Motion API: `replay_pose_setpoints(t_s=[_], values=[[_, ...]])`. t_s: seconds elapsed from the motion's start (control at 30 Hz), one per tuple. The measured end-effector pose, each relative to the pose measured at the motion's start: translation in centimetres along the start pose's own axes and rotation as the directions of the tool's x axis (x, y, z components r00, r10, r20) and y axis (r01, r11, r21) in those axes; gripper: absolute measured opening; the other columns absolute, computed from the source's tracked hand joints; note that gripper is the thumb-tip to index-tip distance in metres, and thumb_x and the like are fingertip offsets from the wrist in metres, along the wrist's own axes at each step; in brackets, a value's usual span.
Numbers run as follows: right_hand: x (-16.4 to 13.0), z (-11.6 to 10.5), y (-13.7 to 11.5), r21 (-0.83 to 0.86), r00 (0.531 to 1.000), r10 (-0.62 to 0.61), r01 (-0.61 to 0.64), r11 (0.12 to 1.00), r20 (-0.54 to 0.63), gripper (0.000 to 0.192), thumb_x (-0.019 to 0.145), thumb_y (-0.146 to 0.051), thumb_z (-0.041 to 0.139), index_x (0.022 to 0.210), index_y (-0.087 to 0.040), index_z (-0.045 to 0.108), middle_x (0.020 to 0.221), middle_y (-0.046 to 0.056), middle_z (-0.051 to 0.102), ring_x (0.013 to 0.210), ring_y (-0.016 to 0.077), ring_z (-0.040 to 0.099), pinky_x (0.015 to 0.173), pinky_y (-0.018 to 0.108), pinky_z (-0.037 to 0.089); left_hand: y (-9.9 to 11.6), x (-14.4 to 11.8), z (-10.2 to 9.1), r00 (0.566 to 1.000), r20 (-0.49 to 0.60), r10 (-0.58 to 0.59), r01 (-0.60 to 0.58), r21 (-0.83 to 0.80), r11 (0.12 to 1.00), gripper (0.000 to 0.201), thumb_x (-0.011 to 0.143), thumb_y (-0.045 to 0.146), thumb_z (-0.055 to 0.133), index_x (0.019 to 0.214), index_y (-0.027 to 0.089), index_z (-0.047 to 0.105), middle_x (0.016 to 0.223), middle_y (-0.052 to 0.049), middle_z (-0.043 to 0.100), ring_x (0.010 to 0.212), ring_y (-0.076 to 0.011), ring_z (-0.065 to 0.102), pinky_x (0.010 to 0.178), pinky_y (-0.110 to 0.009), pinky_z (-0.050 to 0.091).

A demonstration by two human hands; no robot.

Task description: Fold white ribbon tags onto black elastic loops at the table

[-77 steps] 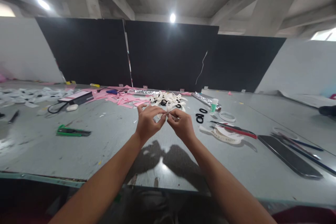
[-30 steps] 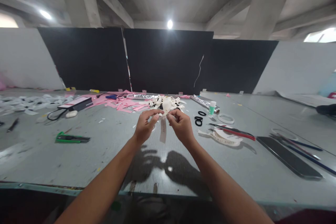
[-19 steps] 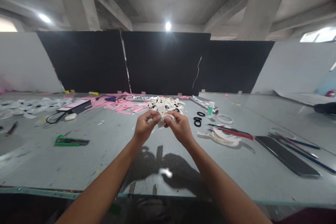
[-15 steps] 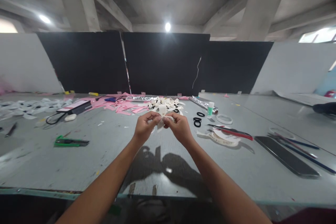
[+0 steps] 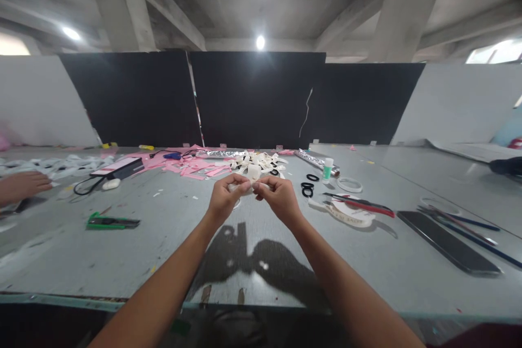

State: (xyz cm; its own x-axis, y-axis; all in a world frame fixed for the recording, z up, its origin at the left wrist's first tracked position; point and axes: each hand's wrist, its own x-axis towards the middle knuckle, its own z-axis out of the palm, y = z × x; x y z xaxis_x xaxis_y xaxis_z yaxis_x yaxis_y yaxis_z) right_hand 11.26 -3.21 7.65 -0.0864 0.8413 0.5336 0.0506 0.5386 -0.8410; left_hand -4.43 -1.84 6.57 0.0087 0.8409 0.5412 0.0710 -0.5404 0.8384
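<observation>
1. My left hand (image 5: 223,199) and right hand (image 5: 278,197) met above the grey table (image 5: 171,239), fingertips pinched shut on a small piece of white ribbon (image 5: 253,174) held between them
2. Just behind it lay a heap of white ribbon bits (image 5: 261,161), with pink scraps (image 5: 191,162) to the left
3. Black rings (image 5: 308,187) and a green-capped bottle (image 5: 327,168) sat near my right hand
4. Another person's hand (image 5: 20,186) rested at the far left edge
</observation>
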Motion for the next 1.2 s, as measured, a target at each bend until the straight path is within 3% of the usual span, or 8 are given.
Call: replay_pose_setpoints(t_s=[0.73, 1.2], values=[[0.11, -0.18, 0.23, -0.004, 0.999, -0.002, 0.002, 1.000, 0.036, 0.027, 0.072, -0.043, 0.068, 0.070, -0.016, 0.069, 0.062, 0.002, 0.066, 0.053, 0.0108, 0.058, 0.052, 0.023, 0.048, -0.08, 0.01, 0.05, 0.999, 0.012, -0.043, 0.044, -0.064, 0.997, 0.023, 0.068, 0.037, 0.070, 0.070, 0.015, 0.064, 0.063, 0.001, 0.060, 0.055, -0.0099, 0.050, 0.055, -0.022, 0.038], [-0.06, -0.01, 0.11, -0.048, 1.000, -0.001, 0.001, 0.999, 0.013, 0.020, 0.073, -0.035, 0.065, 0.069, -0.015, 0.066, 0.060, 0.002, 0.065, 0.052, 0.0102, 0.057, 0.050, 0.021, 0.044, -0.17, 0.02, 0.15, 0.998, 0.026, -0.060, 0.062, -0.085, 0.994, 0.024, 0.068, 0.037, 0.072, 0.070, 0.014, 0.066, 0.065, 0.000, 0.062, 0.056, -0.0105, 0.051, 0.056, -0.022, 0.038]])
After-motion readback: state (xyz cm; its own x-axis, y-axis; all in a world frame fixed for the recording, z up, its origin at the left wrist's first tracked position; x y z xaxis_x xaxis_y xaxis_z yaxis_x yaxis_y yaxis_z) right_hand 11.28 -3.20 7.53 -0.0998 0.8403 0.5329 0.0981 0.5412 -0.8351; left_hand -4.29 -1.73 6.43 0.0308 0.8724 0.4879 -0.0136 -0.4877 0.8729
